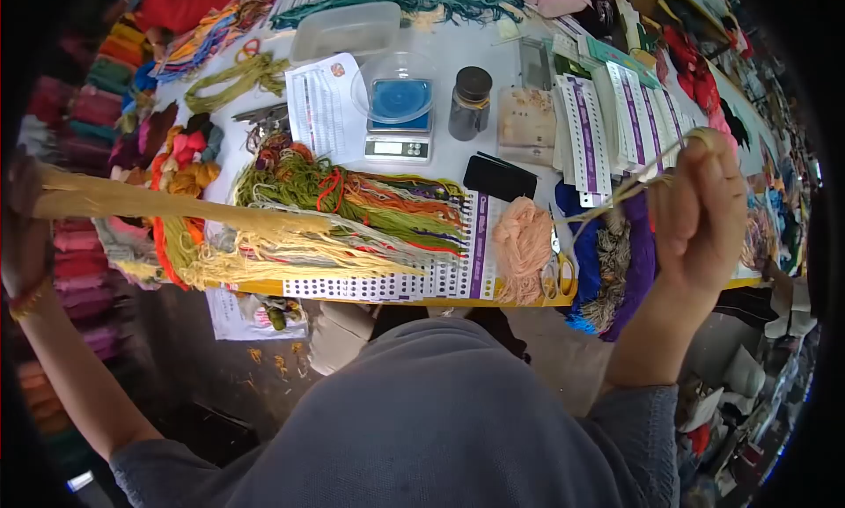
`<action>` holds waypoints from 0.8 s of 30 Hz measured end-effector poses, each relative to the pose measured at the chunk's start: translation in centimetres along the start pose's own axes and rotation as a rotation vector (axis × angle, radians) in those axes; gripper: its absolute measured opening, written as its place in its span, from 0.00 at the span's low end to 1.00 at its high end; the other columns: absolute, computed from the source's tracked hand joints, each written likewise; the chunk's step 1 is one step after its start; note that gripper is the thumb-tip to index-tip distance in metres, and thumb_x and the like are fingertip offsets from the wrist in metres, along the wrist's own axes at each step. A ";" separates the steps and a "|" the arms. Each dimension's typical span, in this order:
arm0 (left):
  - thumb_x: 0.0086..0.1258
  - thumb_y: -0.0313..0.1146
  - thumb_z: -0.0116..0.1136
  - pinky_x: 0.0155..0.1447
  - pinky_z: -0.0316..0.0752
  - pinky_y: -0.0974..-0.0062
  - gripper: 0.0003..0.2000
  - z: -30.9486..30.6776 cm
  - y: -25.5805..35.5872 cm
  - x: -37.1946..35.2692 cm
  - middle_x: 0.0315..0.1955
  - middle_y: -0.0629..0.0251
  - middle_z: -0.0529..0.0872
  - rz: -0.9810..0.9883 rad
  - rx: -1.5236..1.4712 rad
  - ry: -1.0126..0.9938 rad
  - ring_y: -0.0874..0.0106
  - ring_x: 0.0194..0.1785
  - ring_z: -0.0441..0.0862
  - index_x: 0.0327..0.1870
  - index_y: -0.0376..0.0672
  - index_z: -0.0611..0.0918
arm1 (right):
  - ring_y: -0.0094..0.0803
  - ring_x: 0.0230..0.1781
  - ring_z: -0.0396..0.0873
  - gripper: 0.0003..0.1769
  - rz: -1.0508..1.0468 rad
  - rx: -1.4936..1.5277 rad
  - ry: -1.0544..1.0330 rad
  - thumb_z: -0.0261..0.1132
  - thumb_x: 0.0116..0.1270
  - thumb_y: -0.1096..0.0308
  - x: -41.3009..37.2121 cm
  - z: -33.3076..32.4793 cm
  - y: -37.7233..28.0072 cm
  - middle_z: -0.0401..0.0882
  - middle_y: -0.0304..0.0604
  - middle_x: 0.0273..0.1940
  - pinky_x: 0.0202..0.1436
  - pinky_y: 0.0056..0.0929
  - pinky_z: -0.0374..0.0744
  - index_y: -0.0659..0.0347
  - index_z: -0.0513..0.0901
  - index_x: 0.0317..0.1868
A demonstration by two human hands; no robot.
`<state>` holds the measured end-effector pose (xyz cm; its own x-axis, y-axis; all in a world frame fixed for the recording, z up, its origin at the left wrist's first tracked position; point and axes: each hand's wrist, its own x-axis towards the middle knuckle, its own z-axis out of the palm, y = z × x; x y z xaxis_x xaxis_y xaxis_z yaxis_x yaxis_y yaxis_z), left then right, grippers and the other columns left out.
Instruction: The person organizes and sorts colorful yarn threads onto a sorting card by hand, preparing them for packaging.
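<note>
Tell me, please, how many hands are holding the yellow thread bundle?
2. The left hand grips the yellow thread bundle at far left; the right hand pinches its thin strands at right.

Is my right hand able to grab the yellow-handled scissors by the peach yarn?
Probably not right away: the right hand is closed on the yellow thread, pulled taut across to the left hand. The scissors lie in the open just below it, so the way looks free once it lets go.
</note>
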<state>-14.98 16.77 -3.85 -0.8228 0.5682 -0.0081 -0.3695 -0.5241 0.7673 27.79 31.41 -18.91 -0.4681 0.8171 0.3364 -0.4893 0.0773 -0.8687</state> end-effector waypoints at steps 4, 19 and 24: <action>0.66 0.36 0.49 0.28 0.61 0.89 0.14 -11.4 -6.2 2.8 0.29 0.73 0.70 -0.035 0.714 -0.351 0.84 0.26 0.65 0.49 0.39 0.71 | 0.14 0.08 0.58 0.09 0.104 -0.160 0.194 0.51 0.65 0.73 3.0 7.6 4.8 0.68 0.32 0.16 0.10 0.13 0.56 0.67 0.76 0.40; 0.60 0.19 0.53 0.38 0.69 0.82 0.17 -28.3 -34.3 -6.6 0.37 0.65 0.77 -0.495 0.758 -0.996 0.77 0.35 0.73 0.52 0.35 0.73 | 0.29 0.20 0.74 0.05 0.268 -0.458 -0.351 0.59 0.60 0.70 -9.6 8.9 34.7 0.76 0.42 0.23 0.24 0.24 0.70 0.61 0.76 0.36; 0.62 0.25 0.56 0.37 0.68 0.81 0.03 -30.6 -30.2 -6.5 0.28 0.68 0.77 -0.214 0.976 -1.115 0.79 0.33 0.73 0.33 0.35 0.78 | 0.22 0.19 0.68 0.06 0.366 -0.683 -0.434 0.59 0.60 0.69 -11.8 11.1 31.8 0.73 0.40 0.21 0.23 0.21 0.67 0.62 0.76 0.34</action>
<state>-11.71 9.53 -46.56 0.1175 0.9924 -0.0371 0.3589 -0.0076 0.9333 9.55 17.90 -46.49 -0.8150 0.5792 -0.0170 0.2262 0.2910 -0.9296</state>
